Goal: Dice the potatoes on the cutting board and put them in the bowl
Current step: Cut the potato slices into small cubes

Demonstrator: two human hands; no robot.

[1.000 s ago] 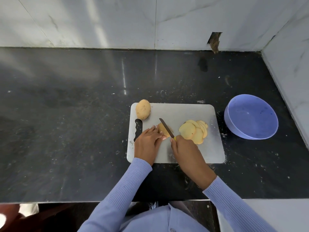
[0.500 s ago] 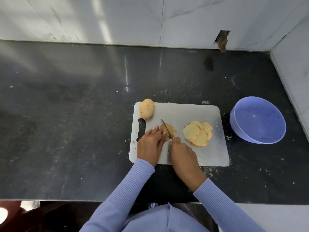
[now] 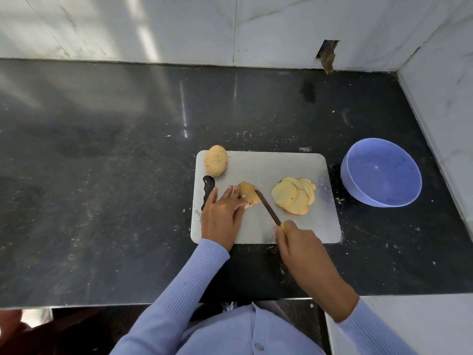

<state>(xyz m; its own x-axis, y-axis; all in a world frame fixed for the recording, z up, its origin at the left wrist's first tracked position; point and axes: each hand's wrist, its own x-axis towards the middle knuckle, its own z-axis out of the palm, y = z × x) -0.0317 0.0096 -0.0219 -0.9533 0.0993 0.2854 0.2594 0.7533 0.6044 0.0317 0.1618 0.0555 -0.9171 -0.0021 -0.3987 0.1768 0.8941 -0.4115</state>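
Potato piece [image 3: 247, 192] pale yellow, partly sliced, knife [image 3: 267, 207] against it.

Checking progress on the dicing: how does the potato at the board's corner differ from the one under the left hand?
The corner potato is whole and untouched; the held potato is partly sliced, with cuts showing. The corner one lies free; the held one sits under the left hand, knife at it. Both keep tan skin and lie on the board.

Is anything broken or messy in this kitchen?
Yes. The wall tile at the back has a ragged hole with something brown showing in it. White crumbs and smears speckle the black counter around the cutting board. The blue bowl has dark specks inside.
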